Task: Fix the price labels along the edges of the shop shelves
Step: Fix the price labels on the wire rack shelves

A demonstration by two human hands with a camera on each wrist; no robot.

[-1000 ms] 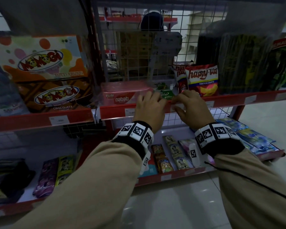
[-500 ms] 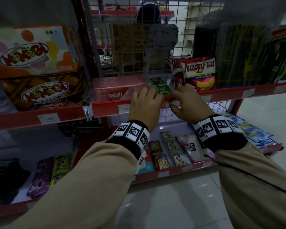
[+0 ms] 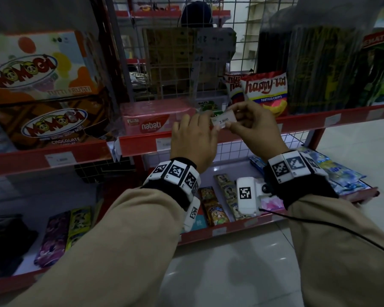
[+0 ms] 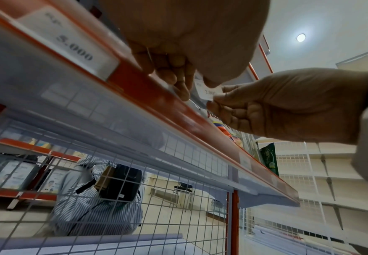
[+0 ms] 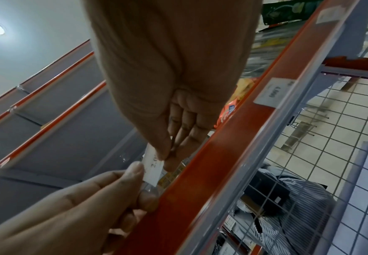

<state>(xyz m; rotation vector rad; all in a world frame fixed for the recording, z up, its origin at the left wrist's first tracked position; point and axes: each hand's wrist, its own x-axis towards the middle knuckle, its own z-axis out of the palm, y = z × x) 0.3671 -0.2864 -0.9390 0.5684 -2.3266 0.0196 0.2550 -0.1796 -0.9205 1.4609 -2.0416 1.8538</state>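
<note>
1. The right hand (image 3: 256, 127) pinches a small white price label (image 3: 223, 119) between thumb and fingertips, holding it up just above the red shelf edge (image 3: 242, 138), off its strip
2. The left hand (image 3: 194, 138) has its fingers curled at the label's left end, its thumb on the paper; its fingertips touch the shelf edge in the right wrist view
3. Around them: Momogi boxes (image 3: 42, 89) at nine o'clock from the hands, a pink Nabati pack (image 3: 155, 120) just left of the left hand, a Happy-Tos chip bag (image 3: 265, 91) at one o'clock behind the right hand; another label (image 3: 163, 144) sits in the strip at eight o'clock
4. Half a second ago both hands pressed low at the shelf edge with the label hidden; now it is lifted clear, its printed price facing out
</note>
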